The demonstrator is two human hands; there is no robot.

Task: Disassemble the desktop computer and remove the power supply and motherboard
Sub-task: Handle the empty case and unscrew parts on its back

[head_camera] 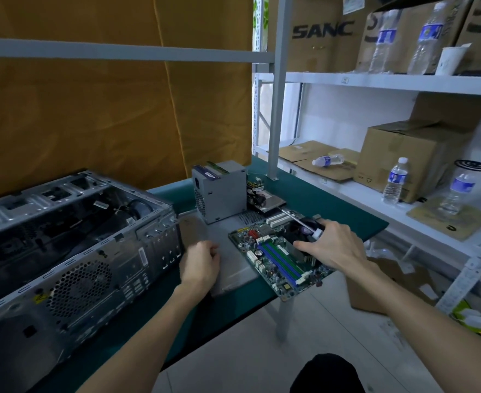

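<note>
On table: one motherboard point(279, 255) (right hand point(334, 245) gripping).

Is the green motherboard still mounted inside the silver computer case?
No, the green motherboard lies outside on the teal table, right of the open silver metal computer case, with the right hand on it.

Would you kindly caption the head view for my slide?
Right hand grips the motherboard on the table beside the power supply and open case.

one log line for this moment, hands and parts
motherboard: out, on table | power supply: out, behind it | case: open | right hand: on motherboard | left hand: holds nothing
</note>
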